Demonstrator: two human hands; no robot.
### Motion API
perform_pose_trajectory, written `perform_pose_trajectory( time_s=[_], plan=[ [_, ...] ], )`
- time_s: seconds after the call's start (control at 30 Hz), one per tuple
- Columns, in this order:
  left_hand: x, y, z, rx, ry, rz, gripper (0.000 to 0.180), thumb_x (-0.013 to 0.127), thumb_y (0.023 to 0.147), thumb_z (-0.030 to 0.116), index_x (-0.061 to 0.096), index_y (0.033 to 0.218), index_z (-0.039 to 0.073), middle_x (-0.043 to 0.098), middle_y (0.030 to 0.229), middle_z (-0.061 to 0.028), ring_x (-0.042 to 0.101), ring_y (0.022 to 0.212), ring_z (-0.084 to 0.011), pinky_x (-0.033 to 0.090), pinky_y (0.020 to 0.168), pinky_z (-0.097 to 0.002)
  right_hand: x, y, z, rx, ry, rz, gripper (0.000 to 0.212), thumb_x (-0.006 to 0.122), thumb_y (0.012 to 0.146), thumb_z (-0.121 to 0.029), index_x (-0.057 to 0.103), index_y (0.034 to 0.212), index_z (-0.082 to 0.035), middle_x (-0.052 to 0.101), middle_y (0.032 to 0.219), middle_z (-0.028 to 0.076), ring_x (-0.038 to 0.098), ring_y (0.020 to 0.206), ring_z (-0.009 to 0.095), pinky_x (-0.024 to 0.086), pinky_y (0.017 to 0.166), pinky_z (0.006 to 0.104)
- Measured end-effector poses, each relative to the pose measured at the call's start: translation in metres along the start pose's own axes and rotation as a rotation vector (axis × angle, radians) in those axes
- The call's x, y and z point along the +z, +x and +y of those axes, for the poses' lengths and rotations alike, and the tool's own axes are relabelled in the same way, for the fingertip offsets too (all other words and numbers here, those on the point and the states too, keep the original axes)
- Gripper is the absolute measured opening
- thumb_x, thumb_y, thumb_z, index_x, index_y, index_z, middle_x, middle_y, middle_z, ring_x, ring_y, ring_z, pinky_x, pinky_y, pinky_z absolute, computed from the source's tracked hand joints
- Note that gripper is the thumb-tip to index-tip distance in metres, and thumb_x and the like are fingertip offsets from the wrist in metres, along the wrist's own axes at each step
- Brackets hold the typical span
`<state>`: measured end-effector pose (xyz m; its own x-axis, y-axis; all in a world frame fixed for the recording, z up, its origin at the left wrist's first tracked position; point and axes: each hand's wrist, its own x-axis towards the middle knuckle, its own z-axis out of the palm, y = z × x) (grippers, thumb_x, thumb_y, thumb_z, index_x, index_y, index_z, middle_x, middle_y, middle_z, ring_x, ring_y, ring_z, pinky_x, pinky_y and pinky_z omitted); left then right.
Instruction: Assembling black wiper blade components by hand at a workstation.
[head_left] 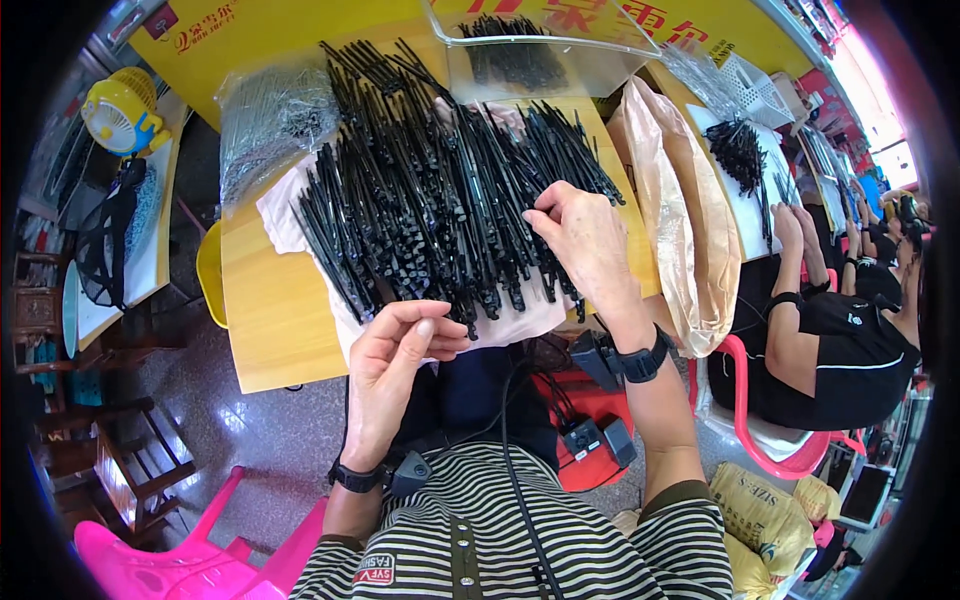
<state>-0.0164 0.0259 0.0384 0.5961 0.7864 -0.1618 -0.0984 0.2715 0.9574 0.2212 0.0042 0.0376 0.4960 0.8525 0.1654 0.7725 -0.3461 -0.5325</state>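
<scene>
A thick spread of thin black strips with knobby ends (410,190) lies on a pale pink cloth (285,212) over the wooden table, the knobby ends mostly toward me. My left hand (395,350) is at the near edge of the pile, fingers loosely curved and apart, with nothing visible in them. Over the right part of the strips, my right hand (588,240) has its thumb and forefinger pinched together. Whatever sits between those fingertips is too small to make out. Each wrist wears a black strap with a small device.
A clear plastic bin (545,55) holding black strips stands at the back. Clear bags of strips (275,125) lie left. An open tan sack (690,220) borders the table's right edge. Beyond it, a co-worker in black (820,360) sits by another table. A pink stool (190,565) is lower left.
</scene>
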Motion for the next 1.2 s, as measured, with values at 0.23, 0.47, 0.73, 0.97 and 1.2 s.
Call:
perform_pose_trajectory(
  time_s=[0.23, 0.47, 0.73, 0.97, 1.2],
  plan=[
    [-0.002, -0.001, -0.001, -0.064, -0.023, -0.094, 0.024, 0.045, 0.097, 0.015, 0.055, 0.112, -0.001, 0.065, 0.095, -0.0106, 0.063, 0.088, -0.0162, 0.049, 0.079, -0.026, 0.005, 0.009, -0.002, 0.1, 0.154, -0.082, 0.024, 0.069, 0.073, -0.015, 0.063, 0.09, 0.002, 0.066, 0.075, 0.016, 0.065, 0.07, 0.029, 0.05, 0.067, 0.036],
    [0.007, 0.004, -0.005, -0.112, -0.023, -0.189, 0.024, 0.045, 0.097, 0.015, 0.054, 0.113, 0.0, 0.064, 0.096, -0.0082, 0.062, 0.089, -0.0139, 0.049, 0.079, -0.0257, -0.006, -0.007, 0.002, 0.327, 0.574, -0.32, 0.025, 0.067, 0.075, -0.012, 0.061, 0.092, 0.005, 0.061, 0.069, 0.007, 0.056, 0.053, 0.011, 0.046, 0.047, 0.0247],
    [0.03, 0.012, -0.021, -0.06, -0.07, -0.201, 0.031, 0.05, 0.096, 0.021, 0.054, 0.118, -0.002, 0.062, 0.1, -0.0054, 0.058, 0.089, -0.0103, 0.047, 0.08, -0.025, -0.016, -0.092, -0.025, 0.399, 1.059, -0.41, 0.021, 0.065, 0.085, -0.008, 0.053, 0.1, 0.0, 0.057, 0.076, 0.003, 0.054, 0.057, 0.005, 0.046, 0.049, 0.0178],
    [0.039, 0.004, -0.019, -0.063, -0.102, -0.1, 0.026, 0.06, 0.09, 0.014, 0.057, 0.111, 0.0, 0.061, 0.094, -0.0013, 0.054, 0.085, -0.0064, 0.045, 0.079, -0.0211, -0.005, -0.127, -0.032, 0.394, 1.073, -0.323, 0.019, 0.068, 0.081, -0.003, 0.053, 0.092, -0.001, 0.06, 0.071, 0.002, 0.055, 0.058, 0.004, 0.045, 0.051, 0.0176],
    [0.05, -0.002, -0.033, 0.171, 0.119, -0.038, 0.019, 0.061, 0.087, 0.007, 0.057, 0.104, 0.0, 0.062, 0.089, -0.0045, 0.058, 0.08, -0.0086, 0.048, 0.075, -0.0239, 0.007, -0.137, -0.038, 0.245, 0.751, -0.153, 0.02, 0.069, 0.079, -0.003, 0.051, 0.088, -0.001, 0.061, 0.068, 0.004, 0.057, 0.057, 0.007, 0.047, 0.052, 0.0227]
  ],
)
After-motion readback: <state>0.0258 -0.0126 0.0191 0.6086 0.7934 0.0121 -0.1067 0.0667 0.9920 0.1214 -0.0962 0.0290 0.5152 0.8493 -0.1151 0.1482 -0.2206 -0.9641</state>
